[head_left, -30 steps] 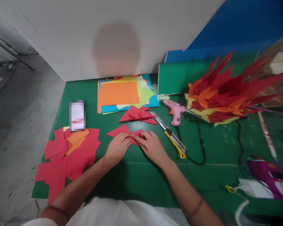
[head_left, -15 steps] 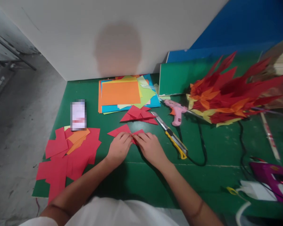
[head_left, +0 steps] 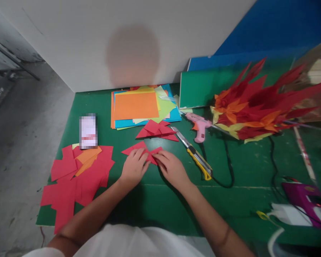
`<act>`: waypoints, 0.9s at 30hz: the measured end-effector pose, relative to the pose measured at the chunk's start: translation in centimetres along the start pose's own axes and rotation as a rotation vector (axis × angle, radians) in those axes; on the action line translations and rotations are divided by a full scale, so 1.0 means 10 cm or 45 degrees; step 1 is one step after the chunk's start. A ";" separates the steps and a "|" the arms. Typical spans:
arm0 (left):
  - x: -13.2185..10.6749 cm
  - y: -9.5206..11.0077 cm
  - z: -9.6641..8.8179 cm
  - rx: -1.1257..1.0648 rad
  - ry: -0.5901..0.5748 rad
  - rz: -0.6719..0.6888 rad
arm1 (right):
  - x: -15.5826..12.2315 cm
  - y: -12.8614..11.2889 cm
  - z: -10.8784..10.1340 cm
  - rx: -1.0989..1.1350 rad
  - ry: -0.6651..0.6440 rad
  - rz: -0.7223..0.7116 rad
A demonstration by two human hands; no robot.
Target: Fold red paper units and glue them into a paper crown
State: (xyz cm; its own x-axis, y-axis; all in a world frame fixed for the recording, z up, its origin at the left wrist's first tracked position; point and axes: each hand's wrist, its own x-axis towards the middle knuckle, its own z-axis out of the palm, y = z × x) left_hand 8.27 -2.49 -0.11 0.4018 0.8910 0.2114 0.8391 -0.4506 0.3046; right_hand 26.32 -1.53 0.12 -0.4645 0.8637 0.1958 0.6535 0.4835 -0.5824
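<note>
A folded red paper point(head_left: 137, 146) with pointed ends lies in front of me on the table. My left hand point(head_left: 134, 165) rests on its left part, fingers bent and pressing it down. My right hand point(head_left: 173, 167) grips its right part between thumb and fingers, where a fold stands up. The fingers cover much of the near side. Just beyond, several folded red paper triangles point(head_left: 156, 130) lie in a pile. A yellow utility knife point(head_left: 196, 159) with its blade out is to the right of my right hand.
A phone point(head_left: 88, 130) and loose red sheets point(head_left: 92, 178) lie left. Coloured paper point(head_left: 136, 105) is stacked at the back. Right are a pink glue gun point(head_left: 199, 125) with a black cord, a red-orange paper flower piece point(head_left: 254, 110) and a purple box point(head_left: 301, 198).
The fingertips have drawn slightly apart, showing more of the red paper between my hands. My left fingers have spread a little. The view has shifted slightly.
</note>
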 end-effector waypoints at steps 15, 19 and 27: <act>0.14 0.04 -0.12 0.025 -0.063 -0.111 | -0.01 -0.03 -0.01 -0.080 -0.037 0.005; 0.18 0.04 -0.10 0.044 -0.081 -0.126 | 0.00 -0.03 -0.03 0.007 -0.033 0.025; 0.20 0.00 -0.15 0.007 -0.169 -0.218 | 0.00 0.01 -0.06 0.113 -0.064 0.011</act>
State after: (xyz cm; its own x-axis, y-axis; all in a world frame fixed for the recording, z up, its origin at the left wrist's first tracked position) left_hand 8.52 -0.75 1.67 0.2974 0.9542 0.0324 0.9013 -0.2917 0.3203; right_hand 26.76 -1.37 0.57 -0.4900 0.8584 0.1517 0.6031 0.4594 -0.6521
